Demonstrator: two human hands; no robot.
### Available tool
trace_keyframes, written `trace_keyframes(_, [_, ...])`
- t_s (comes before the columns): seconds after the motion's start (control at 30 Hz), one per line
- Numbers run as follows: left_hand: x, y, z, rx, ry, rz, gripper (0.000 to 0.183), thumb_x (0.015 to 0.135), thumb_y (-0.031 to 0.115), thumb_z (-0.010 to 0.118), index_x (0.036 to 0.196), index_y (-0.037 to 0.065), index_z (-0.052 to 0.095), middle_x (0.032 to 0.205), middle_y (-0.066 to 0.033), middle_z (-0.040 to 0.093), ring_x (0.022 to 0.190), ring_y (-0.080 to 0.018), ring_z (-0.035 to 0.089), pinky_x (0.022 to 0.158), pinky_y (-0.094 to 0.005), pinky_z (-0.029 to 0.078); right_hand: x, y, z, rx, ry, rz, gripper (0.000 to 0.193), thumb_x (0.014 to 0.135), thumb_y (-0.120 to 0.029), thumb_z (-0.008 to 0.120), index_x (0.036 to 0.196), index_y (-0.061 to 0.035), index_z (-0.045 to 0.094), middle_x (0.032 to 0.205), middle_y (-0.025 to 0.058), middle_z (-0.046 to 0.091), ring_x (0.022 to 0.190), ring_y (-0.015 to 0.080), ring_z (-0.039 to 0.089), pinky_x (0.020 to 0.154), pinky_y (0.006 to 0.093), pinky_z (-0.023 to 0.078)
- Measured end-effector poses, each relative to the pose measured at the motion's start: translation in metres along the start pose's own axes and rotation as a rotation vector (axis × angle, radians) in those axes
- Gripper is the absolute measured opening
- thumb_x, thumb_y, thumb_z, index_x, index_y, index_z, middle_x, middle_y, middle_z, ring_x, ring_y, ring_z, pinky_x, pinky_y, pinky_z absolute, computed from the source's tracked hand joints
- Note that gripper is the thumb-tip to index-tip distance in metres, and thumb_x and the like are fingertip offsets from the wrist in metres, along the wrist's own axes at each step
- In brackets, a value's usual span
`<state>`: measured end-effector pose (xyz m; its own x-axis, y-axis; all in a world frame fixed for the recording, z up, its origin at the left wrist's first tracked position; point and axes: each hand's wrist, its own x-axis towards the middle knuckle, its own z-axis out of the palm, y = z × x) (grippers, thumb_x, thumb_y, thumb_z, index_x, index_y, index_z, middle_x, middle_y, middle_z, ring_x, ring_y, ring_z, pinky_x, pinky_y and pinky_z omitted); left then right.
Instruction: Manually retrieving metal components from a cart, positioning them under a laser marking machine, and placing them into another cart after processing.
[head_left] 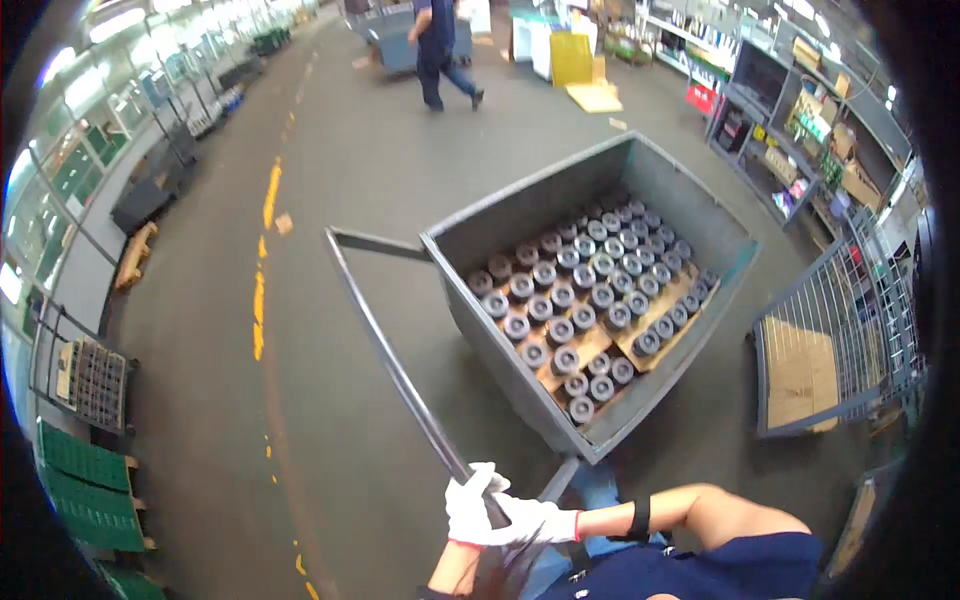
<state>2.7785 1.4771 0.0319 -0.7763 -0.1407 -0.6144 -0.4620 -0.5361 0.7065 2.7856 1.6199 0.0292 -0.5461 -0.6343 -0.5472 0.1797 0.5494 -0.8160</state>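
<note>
A grey metal cart [530, 190] with high walls stands in front of me to the right. A tubular push handle [390, 365] sticks out from its left side and curves back toward me. My left hand [467, 508], in a white glove, is closed around the near end of this handle. Right beside it my right hand [530, 521], gloved in white too, grips the same bar; its fingers are partly hidden. Inside the cart, many round metal parts [601, 265] with ringed tops stand upright in rows on brown cardboard [640, 352].
Ahead, a person in dark clothes [437, 50] walks near a large grey bin [390, 40]. A wire cage trolley [835, 330] stands at the right, before loaded shelves [790, 130]. Green crates [90, 485] and a small rack [95, 385] line the left, beyond a yellow floor line [259, 315].
</note>
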Motion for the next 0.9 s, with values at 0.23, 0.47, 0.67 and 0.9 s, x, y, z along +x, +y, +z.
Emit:
trace_keyframes(0.23, [0.023, -0.022, -0.010, -0.232, -0.023, -0.198, 0.022, 0.089, 0.013, 0.073, 0.079, 0.014, 0.054, 0.063, -0.0005, 0.049, 0.051, -0.0164, 0.049, 0.066, -0.0500, 0.056, -0.002, 0.014, 0.032, -0.217, 0.273, 0.068, 0.098, 0.082, -0.080, 0.052, 0.136, -0.0001, 0.037, 0.110, 0.0293, 0.066, 0.106, 0.0432, 0.067, 0.088, 0.0486, 0.050])
trace_keyframes(0.47, [0.041, -0.048, 0.002, -0.198, -0.078, -0.215, 0.034, 0.091, 0.017, 0.068, 0.068, 0.016, 0.043, 0.058, 0.0012, 0.040, 0.046, -0.0169, 0.043, 0.060, -0.0467, 0.050, -0.027, 0.040, 0.041, -0.195, 0.542, -0.229, 0.078, 0.089, -0.073, 0.047, 0.121, -0.0022, 0.043, 0.106, 0.0284, 0.069, 0.100, 0.0446, 0.067, 0.085, 0.0513, 0.051])
trace_keyframes(0.67, [0.027, -0.080, 0.014, -0.158, -0.085, -0.213, 0.036, 0.096, 0.025, 0.063, 0.067, 0.018, 0.043, 0.056, 0.0016, 0.041, 0.045, -0.0172, 0.042, 0.064, -0.0451, 0.051, -0.029, 0.080, 0.048, -0.316, 0.635, -0.099, 0.078, 0.090, -0.073, 0.044, 0.123, -0.0031, 0.055, 0.096, 0.0245, 0.071, 0.088, 0.0420, 0.070, 0.077, 0.0491, 0.053])
trace_keyframes(0.9, [-0.042, -0.124, 0.019, -0.211, -0.095, -0.294, 0.038, 0.098, 0.029, 0.062, 0.066, 0.018, 0.046, 0.056, 0.0031, 0.046, 0.048, -0.0150, 0.048, 0.058, -0.0363, 0.051, -0.106, 0.101, 0.071, -0.351, 0.611, -0.159, 0.083, 0.088, -0.079, 0.044, 0.111, 0.0012, 0.051, 0.088, 0.0278, 0.070, 0.083, 0.0449, 0.069, 0.071, 0.0508, 0.052])
